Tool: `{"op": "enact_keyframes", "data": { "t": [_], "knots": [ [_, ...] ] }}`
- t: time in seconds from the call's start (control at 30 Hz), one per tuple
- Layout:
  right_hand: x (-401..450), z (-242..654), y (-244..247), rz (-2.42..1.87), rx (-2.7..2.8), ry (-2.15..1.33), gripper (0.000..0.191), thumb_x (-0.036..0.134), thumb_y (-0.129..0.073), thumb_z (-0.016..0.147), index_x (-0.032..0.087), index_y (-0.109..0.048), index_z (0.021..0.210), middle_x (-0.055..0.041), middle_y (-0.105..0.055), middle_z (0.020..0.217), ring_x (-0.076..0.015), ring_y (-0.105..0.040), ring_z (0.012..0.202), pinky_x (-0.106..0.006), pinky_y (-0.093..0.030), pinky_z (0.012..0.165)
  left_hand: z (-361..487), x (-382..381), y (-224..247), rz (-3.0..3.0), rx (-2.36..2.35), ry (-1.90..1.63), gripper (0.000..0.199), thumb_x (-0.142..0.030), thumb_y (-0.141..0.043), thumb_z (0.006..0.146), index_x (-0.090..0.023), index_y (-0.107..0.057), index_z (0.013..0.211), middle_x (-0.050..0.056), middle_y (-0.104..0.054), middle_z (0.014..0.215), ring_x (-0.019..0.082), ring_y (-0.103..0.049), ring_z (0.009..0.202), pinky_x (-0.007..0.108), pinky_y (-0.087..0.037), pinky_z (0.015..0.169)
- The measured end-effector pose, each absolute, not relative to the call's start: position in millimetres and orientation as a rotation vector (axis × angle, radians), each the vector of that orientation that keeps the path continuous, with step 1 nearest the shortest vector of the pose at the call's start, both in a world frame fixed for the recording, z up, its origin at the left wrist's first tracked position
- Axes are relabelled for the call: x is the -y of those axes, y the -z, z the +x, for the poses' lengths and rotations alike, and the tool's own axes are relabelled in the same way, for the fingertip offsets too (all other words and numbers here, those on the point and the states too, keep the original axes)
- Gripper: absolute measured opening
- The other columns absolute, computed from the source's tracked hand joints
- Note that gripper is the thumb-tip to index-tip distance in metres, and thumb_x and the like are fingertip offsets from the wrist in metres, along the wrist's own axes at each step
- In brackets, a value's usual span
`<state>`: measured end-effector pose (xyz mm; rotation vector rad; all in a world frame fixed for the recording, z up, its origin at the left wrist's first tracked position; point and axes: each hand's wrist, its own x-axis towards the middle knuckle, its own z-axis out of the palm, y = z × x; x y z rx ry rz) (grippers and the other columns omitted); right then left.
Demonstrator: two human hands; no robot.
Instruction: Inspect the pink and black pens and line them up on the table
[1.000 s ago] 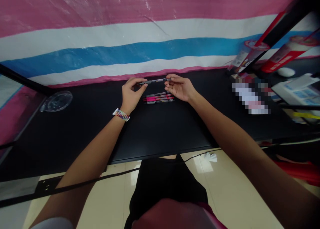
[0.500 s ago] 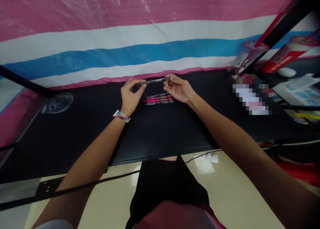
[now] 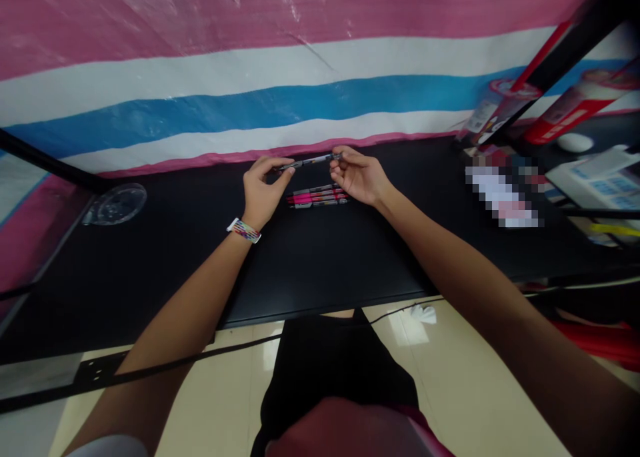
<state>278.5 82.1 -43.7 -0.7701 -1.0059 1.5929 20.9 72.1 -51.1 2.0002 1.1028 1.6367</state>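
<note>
Head view: left hand (image 3: 264, 185) pinches one end of a slim dark pen (image 3: 315, 160) between thumb and fingers; right hand (image 3: 361, 178) pinches the other end. Pen sits roughly level, just beyond the row of pens (image 3: 317, 197) on the smooth black table (image 3: 300, 264). One in hand, rest laid down side by side: thin, straight, plastic-looking, pink and dark barrels. Exact count unclear.

No readable text on the pen (image 3: 316, 160), drink cups (image 3: 567, 116) or pixelated packet (image 3: 503, 197).
</note>
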Motion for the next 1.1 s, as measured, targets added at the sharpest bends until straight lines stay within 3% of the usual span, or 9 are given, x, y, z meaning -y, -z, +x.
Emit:
{"op": "enact_keyframes", "data": {
  "t": [0.17,0.33,0.43,0.53,0.7,0.8,0.9,0.93,1.1],
  "knots": [
    [-81.6,275.5,40.6,-0.806,1.020,-1.564,0.030,0.049,-0.074,0.102,0.022,-0.077,0.117,-0.0071,-0.080,0.094,-0.0234,-0.080,0.103,-0.036,-0.069,0.094,20.6,-73.3,52.7,1.996,-1.137,-1.617,0.025,-0.051,-0.085,0.099,-0.028,-0.088,0.106,0.007,-0.084,0.105,0.024,-0.077,0.099,0.042,-0.063,0.096],
    [-83.8,269.9,48.4,-0.760,0.988,-1.527,0.016,0.034,-0.085,0.098,0.022,-0.080,0.108,-0.0009,-0.078,0.086,-0.0133,-0.073,0.077,-0.027,-0.068,0.082,20.5,-72.3,53.9,2.068,-1.107,-1.539,0.032,-0.057,-0.079,0.103,-0.026,-0.087,0.108,0.007,-0.082,0.106,0.025,-0.076,0.100,0.042,-0.061,0.096],
    [-85.6,268.2,52.1,-0.765,1.008,-1.492,0.015,0.033,-0.088,0.098,0.020,-0.082,0.102,-0.0015,-0.079,0.083,-0.0121,-0.072,0.072,-0.025,-0.068,0.075,20.5,-70.3,52.5,2.166,-1.142,-1.445,0.040,-0.062,-0.069,0.108,-0.025,-0.085,0.109,0.007,-0.080,0.104,0.025,-0.075,0.101,0.042,-0.058,0.098],
    [-86.1,268.5,52.0,-0.775,1.040,-1.472,0.020,0.037,-0.093,0.094,0.019,-0.083,0.098,-0.0021,-0.081,0.082,-0.0122,-0.073,0.070,-0.025,-0.068,0.073,20.6,-69.0,50.7,2.186,-1.179,-1.388,0.047,-0.065,-0.063,0.111,-0.024,-0.082,0.101,0.007,-0.080,0.102,0.025,-0.073,0.098,0.041,-0.057,0.097],
    [-83.9,269.3,50.3,-0.738,1.107,-1.469,0.026,0.041,-0.097,0.090,0.020,-0.084,0.099,-0.0023,-0.083,0.083,-0.0129,-0.075,0.071,-0.026,-0.069,0.075,20.9,-69.6,49.9,2.073,-1.208,-1.366,0.062,-0.065,-0.051,0.116,-0.023,-0.072,0.076,0.005,-0.070,0.079,0.020,-0.065,0.076,0.038,-0.053,0.082],
    [-83.4,269.9,50.4,-0.761,1.100,-1.442,0.022,0.040,-0.093,0.093,0.020,-0.084,0.099,-0.0030,-0.082,0.084,-0.0132,-0.074,0.071,-0.026,-0.069,0.075,21.4,-71.5,51.7,2.047,-1.182,-1.355,0.051,-0.059,-0.061,0.113,-0.022,-0.075,0.080,0.005,-0.073,0.081,0.020,-0.067,0.079,0.036,-0.054,0.080],
    [-84.3,270.6,51.0,-0.807,1.065,-1.422,0.022,0.040,-0.091,0.095,0.019,-0.082,0.097,-0.0034,-0.081,0.082,-0.0132,-0.073,0.070,-0.027,-0.068,0.073,21.4,-74.6,55.8,1.990,-1.139,-1.393,0.020,-0.045,-0.081,0.101,-0.025,-0.081,0.105,0.004,-0.079,0.093,0.020,-0.072,0.088,0.034,-0.058,0.085],
    [-84.5,270.7,51.0,-0.806,1.054,-1.421,0.022,0.039,-0.091,0.095,0.019,-0.082,0.097,-0.0036,-0.081,0.082,-0.0132,-0.073,0.070,-0.027,-0.068,0.073,21.2,-75.6,57.3,1.975,-1.127,-1.408,0.020,-0.039,-0.085,0.097,-0.025,-0.082,0.110,0.004,-0.081,0.097,0.021,-0.074,0.092,0.035,-0.059,0.088],
    [-83.2,270.0,48.2,-0.806,1.023,-1.463,0.018,0.035,-0.089,0.096,0.019,-0.081,0.098,-0.0035,-0.080,0.083,-0.0133,-0.072,0.071,-0.027,-0.068,0.075,20.5,-77.6,60.5,1.983,-1.128,-1.451,0.010,-0.025,-0.083,0.094,-0.024,-0.082,0.103,0.005,-0.084,0.105,0.023,-0.077,0.099,0.040,-0.061,0.097]
  ]
}}
